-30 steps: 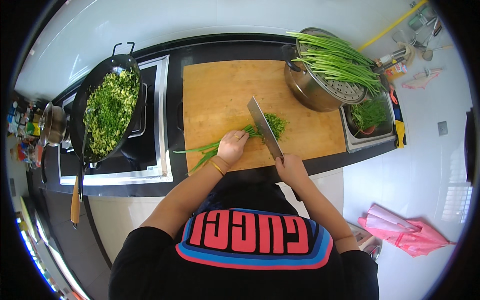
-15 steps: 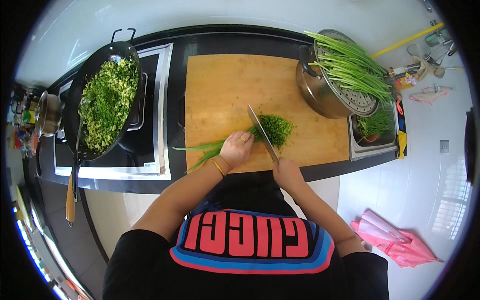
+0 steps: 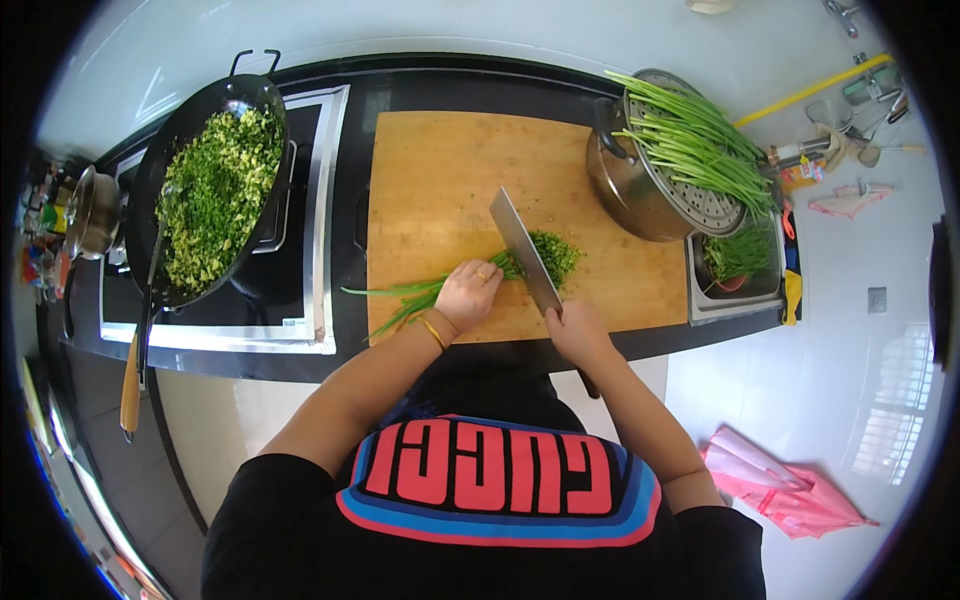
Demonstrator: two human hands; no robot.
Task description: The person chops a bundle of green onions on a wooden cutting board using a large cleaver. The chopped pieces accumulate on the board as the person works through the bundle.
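My left hand is closed over a bunch of long green chives, pressing it onto the wooden cutting board. The uncut ends reach out to the left over the board's near left corner. A cleaver is in my right hand, its dark handle running back under the palm. The blade points away from me, with its broad side tilted into sight just right of my left fingertips. Beyond the blade on the right lies a small heap of finely chopped chives, partly hidden by it.
At the left, a black wok holding chopped greens and yellow bits sits on the stove. A steel pot at the right carries a perforated steamer tray with more long chives. Behind it, a sink contains greens.
The cleaver's blade has tipped, so more of its flat side shows, and its tip has moved slightly left. My left hand stays on the bunch. The whole view has shifted a little.
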